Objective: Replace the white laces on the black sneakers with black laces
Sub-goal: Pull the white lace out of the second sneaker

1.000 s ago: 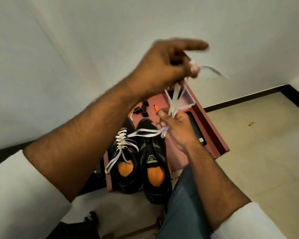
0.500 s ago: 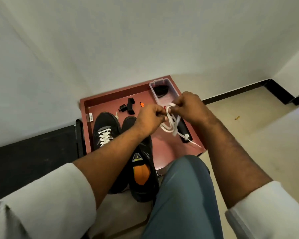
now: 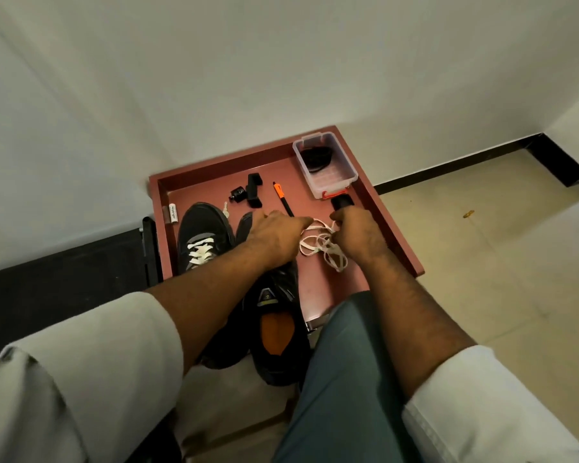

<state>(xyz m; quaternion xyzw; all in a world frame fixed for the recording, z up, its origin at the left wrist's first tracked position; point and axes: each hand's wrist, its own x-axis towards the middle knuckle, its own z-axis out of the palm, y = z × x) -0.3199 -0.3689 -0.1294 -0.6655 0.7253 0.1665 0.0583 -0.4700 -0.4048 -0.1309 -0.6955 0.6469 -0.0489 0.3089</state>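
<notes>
Right black sneaker [image 3: 274, 315] unlaced | both hands (left [image 3: 274, 233], right [image 3: 358, 237]) grip loose white flat lace [image 3: 318, 245] beside it | left sneaker [image 3: 203, 235] still white-laced | black laces unthreaded.

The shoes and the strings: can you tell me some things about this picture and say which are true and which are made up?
1. Both hands hold the loose white lace over the red tray. True: the left hand and the right hand grip it from either side.
2. Both sneakers have their white laces in. False: only the left sneaker is laced; the right sneaker shows none.
3. The clear plastic box holds something black. True.
4. The orange-tipped pen lies inside the box. False: it lies on the tray, left of the box.
5. The insoles of the sneakers are green. False: the one that shows is orange.
</notes>
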